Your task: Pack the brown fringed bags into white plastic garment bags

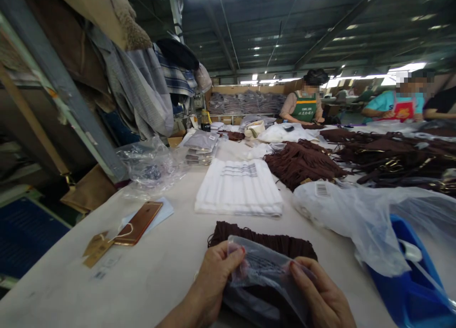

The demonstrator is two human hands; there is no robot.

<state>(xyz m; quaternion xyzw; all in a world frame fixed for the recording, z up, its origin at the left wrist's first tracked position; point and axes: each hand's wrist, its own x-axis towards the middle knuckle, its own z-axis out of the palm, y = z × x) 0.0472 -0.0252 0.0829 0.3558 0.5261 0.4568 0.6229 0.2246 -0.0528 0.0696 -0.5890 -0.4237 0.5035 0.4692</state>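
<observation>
My left hand [217, 275] pinches the upper left edge of a clear plastic bag [263, 256] between thumb and fingers. On the other side, my right hand [317, 290] grips the same bag's right edge. Faint dark print shows on the plastic. Dark brown fringed fabric [263, 230] lies on the table just beyond the bag, and more brown material shows under the film. Whether that piece is inside the bag or only beneath it, I cannot tell. Farther forward rests a stack of flat white bags [238, 188] with printed lines.
To the left lie a phone [139, 223] and brown paper tags [98, 248]. A blue bin [409, 280], partly draped with plastic bags [352, 218], stands at right. Brown fringed piles [302, 161] sit beyond. Two co-workers [302, 107] are across the table; garments hang at upper left.
</observation>
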